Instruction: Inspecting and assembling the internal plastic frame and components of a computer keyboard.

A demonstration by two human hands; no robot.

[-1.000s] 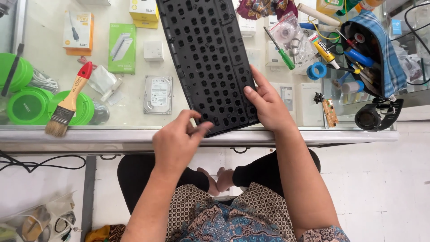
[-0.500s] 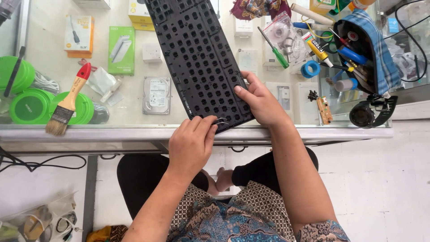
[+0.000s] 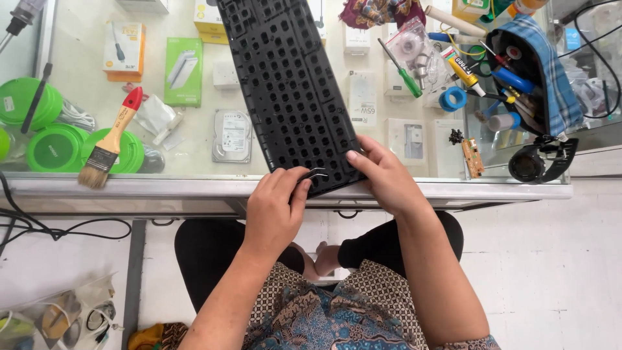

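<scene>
A black keyboard frame (image 3: 285,84) with its keycaps off lies slanted on the glass counter (image 3: 194,149), near end at the front edge. My left hand (image 3: 275,207) pinches a small metal tool, probably tweezers (image 3: 315,174), with the tips at the frame's near edge. My right hand (image 3: 382,175) rests on the frame's near right corner, fingers pressing it down.
A paintbrush with a red handle (image 3: 110,139) lies at the left by green round lids (image 3: 52,149). A hard drive (image 3: 232,135) and small boxes show under the glass. A blue checked pouch of tools (image 3: 528,71), a green screwdriver (image 3: 400,68) and a black headlamp (image 3: 538,162) sit right.
My left hand has come up from the counter edge to the frame's near end, the metal tool now showing at its fingertips. The view has shifted slightly; the right hand stays on the corner.
</scene>
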